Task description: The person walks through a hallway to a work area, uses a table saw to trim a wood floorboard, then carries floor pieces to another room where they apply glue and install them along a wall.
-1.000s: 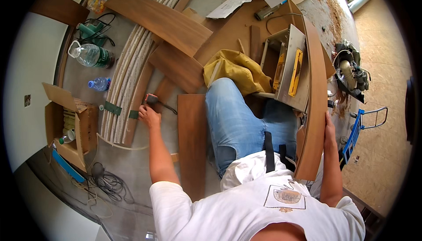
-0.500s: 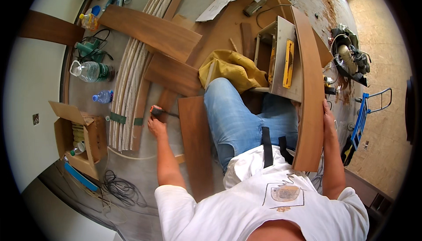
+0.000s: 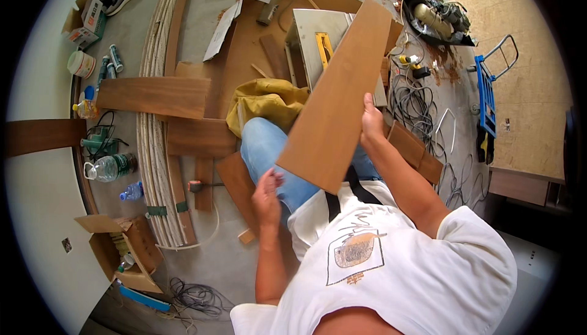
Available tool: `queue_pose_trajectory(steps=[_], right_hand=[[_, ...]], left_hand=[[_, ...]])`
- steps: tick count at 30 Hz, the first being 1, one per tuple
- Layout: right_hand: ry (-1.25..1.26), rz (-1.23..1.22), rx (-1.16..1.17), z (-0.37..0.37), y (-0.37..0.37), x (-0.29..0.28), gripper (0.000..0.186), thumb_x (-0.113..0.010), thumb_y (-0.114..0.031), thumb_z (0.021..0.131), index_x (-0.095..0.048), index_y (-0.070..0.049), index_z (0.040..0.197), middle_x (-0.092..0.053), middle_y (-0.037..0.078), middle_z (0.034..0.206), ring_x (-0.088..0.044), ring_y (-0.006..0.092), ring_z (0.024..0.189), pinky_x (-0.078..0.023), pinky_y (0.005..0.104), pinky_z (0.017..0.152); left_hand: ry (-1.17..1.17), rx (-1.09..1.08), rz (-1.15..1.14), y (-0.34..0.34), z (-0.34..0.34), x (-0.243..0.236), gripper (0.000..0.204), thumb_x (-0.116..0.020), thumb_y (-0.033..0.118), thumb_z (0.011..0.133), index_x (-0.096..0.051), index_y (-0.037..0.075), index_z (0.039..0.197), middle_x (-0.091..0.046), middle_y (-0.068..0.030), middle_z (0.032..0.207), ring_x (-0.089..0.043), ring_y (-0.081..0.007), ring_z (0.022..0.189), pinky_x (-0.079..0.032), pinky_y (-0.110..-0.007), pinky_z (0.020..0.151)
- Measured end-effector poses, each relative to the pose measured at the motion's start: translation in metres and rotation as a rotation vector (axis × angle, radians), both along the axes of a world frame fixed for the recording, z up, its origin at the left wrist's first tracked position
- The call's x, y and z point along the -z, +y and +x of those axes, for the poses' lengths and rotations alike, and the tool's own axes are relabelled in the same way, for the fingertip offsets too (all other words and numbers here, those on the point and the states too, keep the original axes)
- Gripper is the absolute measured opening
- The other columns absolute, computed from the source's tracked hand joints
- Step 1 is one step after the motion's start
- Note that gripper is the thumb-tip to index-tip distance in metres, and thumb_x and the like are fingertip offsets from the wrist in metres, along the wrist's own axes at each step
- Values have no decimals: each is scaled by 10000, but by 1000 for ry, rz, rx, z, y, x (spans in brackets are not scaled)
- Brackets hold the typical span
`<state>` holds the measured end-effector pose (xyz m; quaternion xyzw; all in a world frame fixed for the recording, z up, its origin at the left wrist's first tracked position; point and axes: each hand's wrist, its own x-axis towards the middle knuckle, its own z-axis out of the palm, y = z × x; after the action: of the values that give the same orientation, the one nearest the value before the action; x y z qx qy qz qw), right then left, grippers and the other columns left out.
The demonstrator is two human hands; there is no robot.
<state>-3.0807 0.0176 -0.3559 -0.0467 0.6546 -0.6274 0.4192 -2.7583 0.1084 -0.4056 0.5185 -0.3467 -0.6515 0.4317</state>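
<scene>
A brown wooden plank (image 3: 339, 99) lies tilted over my lap. My right hand (image 3: 371, 120) grips its right edge, thumb on the upper face, fingers hidden underneath. My left hand (image 3: 266, 197) is just off the plank's near left corner, slightly blurred, its fingers loosely bent and apart with nothing visible in them. A tape measure (image 3: 195, 186) with an orange-and-black case rests on a short wooden piece (image 3: 204, 200) on the floor to the left. Partly behind the plank stands a metal-topped box-like table (image 3: 309, 44) with a yellow insert (image 3: 323, 49).
Other planks (image 3: 153, 95) lie to the left across a bundle of long wrapped strips (image 3: 158, 151). A yellow cloth bag (image 3: 264, 104) is by my knee. Coiled cables (image 3: 413, 99) and a blue hand truck (image 3: 485, 93) are at right. Bottles (image 3: 113, 167) and an open carton (image 3: 131, 246) line the left wall.
My left hand has left the tape measure and come right, beside the plank. The plank has swung from near upright on edge to a slant with its broad face up, still in my right hand.
</scene>
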Motion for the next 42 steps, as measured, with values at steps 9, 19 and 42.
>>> queue_pose_trajectory(steps=[9,19,42], right_hand=[[-27,125,-269,4,-3,-19,497,-550,-547,1022,-631,-96,832,-595,-8,653,-474,99,488,-277,256,430],[-279,-110,-140,-195,-122,46,233,-748,-357,936,-674,-148,1008,-684,-51,876,-547,11,648,-234,176,416],[-317,-250,33,-383,-165,134,217,-808,-231,901,-635,-190,1026,-647,-69,905,-526,51,645,-291,186,416]], left_hand=[[104,-218,-37,-21,-91,-114,411,-602,308,1036,-471,-15,1254,-682,-183,998,-710,-255,693,-577,-329,571],[-70,-187,-103,-50,-96,-184,416,-587,262,1037,-410,-7,1301,-678,-182,933,-687,-255,602,-545,-342,478],[134,-85,-105,-389,-211,-2,821,-756,60,908,-319,147,1597,-619,-73,1315,-658,-178,1050,-585,-316,807]])
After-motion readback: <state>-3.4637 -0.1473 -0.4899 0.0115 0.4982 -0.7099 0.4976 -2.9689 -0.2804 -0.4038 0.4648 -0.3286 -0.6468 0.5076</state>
